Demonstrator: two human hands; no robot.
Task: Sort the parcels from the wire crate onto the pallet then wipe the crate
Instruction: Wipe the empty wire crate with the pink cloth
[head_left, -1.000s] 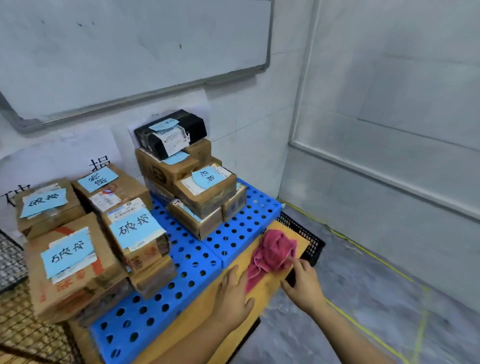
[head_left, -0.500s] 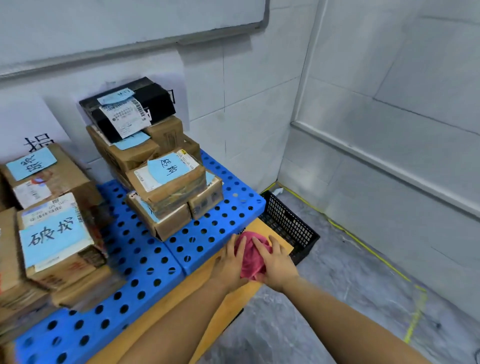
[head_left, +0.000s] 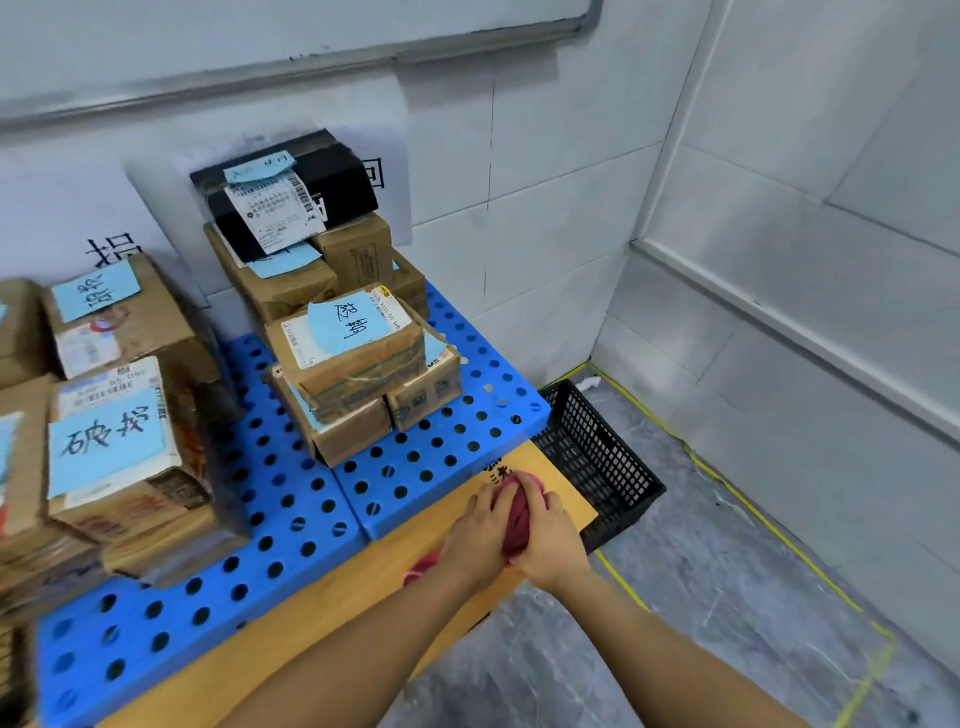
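A pink-red cloth (head_left: 518, 514) is bunched between my two hands on a tan cardboard sheet (head_left: 563, 491) in front of the blue perforated pallet (head_left: 431, 467). My left hand (head_left: 480, 530) cups the cloth from the left and my right hand (head_left: 548, 535) wraps it from the right. Brown parcels with blue notes stand on the pallet: a stack topped by a black box (head_left: 291, 192) at the back, a smaller stack (head_left: 358, 358) in front, more parcels (head_left: 114, 441) at the left. A black mesh crate (head_left: 597, 457) sits on the floor just right of the pallet.
White tiled walls meet in a corner behind the crate. A whiteboard edge (head_left: 311, 57) runs along the top. Yellow tape lines (head_left: 727, 499) cross the grey floor (head_left: 701, 597) at the right. Paper signs hang on the wall behind the parcels.
Both hands came together on the cloth and gathered it from a loose spread into a tight bundle. My view turned right and closer, so the left parcels slid toward the edge.
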